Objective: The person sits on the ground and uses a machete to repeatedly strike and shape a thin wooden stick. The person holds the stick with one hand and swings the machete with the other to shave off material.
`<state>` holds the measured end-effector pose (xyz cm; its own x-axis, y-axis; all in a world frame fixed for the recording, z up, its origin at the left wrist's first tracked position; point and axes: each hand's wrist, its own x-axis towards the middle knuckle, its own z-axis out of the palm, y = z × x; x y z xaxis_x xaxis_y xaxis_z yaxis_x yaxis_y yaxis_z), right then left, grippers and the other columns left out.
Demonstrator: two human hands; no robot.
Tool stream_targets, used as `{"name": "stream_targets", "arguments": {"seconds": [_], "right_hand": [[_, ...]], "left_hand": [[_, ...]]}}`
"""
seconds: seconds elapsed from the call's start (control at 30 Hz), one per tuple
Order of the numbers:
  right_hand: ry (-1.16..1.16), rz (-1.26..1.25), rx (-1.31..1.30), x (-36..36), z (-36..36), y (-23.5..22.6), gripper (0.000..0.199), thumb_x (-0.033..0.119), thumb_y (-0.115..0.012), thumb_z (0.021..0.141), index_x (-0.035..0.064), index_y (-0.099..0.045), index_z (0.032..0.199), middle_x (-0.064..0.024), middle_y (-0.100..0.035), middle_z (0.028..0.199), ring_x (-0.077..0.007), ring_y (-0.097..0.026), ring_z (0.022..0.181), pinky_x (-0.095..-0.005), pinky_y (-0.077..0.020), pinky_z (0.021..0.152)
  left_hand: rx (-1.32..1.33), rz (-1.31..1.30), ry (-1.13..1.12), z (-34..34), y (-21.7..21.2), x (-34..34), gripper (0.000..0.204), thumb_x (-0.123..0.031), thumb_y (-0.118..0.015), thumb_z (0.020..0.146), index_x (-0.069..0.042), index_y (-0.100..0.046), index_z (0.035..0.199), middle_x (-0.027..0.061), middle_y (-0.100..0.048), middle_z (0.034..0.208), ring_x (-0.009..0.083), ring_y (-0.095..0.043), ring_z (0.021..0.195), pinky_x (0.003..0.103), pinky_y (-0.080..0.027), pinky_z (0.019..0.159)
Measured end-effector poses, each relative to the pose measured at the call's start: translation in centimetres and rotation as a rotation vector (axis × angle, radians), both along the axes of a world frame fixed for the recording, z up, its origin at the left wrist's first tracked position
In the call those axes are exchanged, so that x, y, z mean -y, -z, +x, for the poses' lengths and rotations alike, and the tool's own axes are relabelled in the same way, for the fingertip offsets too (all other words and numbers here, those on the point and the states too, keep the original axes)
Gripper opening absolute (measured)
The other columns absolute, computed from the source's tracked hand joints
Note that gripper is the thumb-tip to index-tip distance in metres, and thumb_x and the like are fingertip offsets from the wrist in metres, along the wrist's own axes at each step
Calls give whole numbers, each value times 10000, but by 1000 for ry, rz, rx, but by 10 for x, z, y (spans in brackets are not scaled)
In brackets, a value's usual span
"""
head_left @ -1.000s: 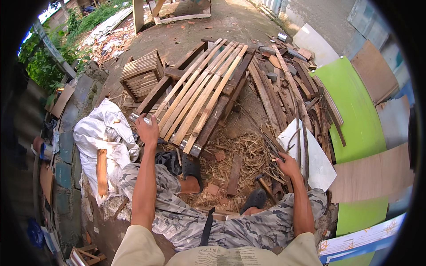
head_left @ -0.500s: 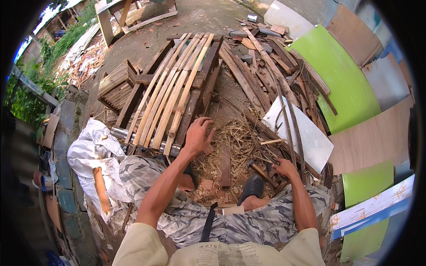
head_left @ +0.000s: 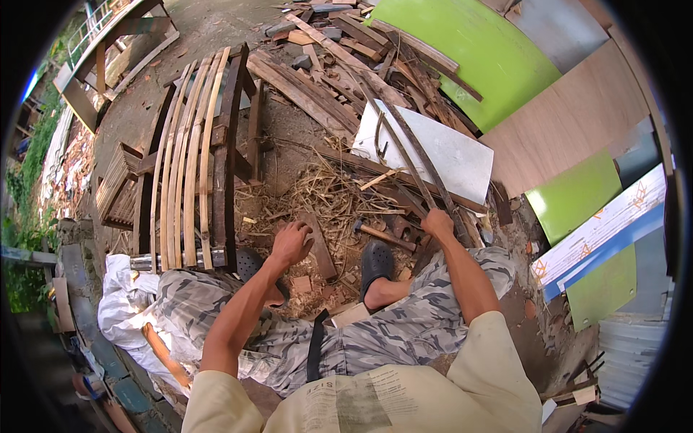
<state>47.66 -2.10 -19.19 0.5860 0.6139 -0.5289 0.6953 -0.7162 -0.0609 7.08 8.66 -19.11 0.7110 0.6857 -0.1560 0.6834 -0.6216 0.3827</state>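
I sit on the ground in camouflage trousers and black clogs (head_left: 377, 261). My right hand (head_left: 437, 224) is closed around the near end of a long, dark, curved wooden strip (head_left: 413, 148) that runs away over a white board (head_left: 462, 155). My left hand (head_left: 291, 243) reaches down with bent fingers beside a short dark plank (head_left: 318, 249) lying on straw and shavings (head_left: 325, 202); whether it grips the plank is unclear. A hammer (head_left: 384, 235) with a wooden handle lies between my hands, just past the right clog.
A rack of pale curved slats (head_left: 189, 159) stands to the left over a metal bar (head_left: 162, 260). Dark scrap planks (head_left: 317, 86) pile up ahead. Green (head_left: 476, 58) and brown (head_left: 570, 123) panels lean at the right. A white sack (head_left: 123, 310) lies by my left leg.
My left hand has come off the pale slats and dropped toward the plank by my feet. The view has swung right. My right hand stays on the dark strip.
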Motion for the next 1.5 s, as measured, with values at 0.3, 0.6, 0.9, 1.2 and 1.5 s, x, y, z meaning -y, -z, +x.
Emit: {"name": "stream_targets", "arguments": {"seconds": [0.3,0.6,0.9,1.2,1.5], "right_hand": [[346,40,71,30,37,61,361,281,-655,840,18,-681,1085,-162,-652,1159,-344,-622,1096,-450,-511,909],[258,206,163,45,32,106,301,133,-659,827,27,-599,1102,-150,-550,1184,-340,-586,1095,-452,-506,907],[241,503,-17,19,6,79,396,186,-679,769,-12,-604,1104,-211,-615,1109,-398,-595,1047,-464,-486,885],[294,715,-71,-18,-21,-6,342,190,-738,672,-31,-637,913,-229,-675,897,-387,-656,887,-429,-496,785],[216,790,-421,-5,-109,-87,303,162,-795,705,32,-540,801,-95,-622,807,-155,-606,759,-323,-488,657]], "left_hand": [[-372,-243,67,-31,48,32,346,-275,-600,879,-93,-615,1173,151,-563,1217,341,-515,1178,464,-458,946],[-416,-329,94,-20,37,45,389,-359,-555,916,-72,-606,1174,184,-594,1169,352,-564,1116,471,-494,882],[-358,-394,27,-20,46,46,414,-373,-576,887,-84,-607,1182,177,-637,1113,361,-617,1034,465,-509,857],[-168,-412,-27,9,15,22,437,-378,-582,883,-75,-616,1196,181,-652,1134,346,-611,1065,448,-498,883],[547,-473,-379,33,-54,-21,424,-388,-538,955,-37,-632,1172,160,-673,1077,290,-642,1026,408,-503,867]]}}
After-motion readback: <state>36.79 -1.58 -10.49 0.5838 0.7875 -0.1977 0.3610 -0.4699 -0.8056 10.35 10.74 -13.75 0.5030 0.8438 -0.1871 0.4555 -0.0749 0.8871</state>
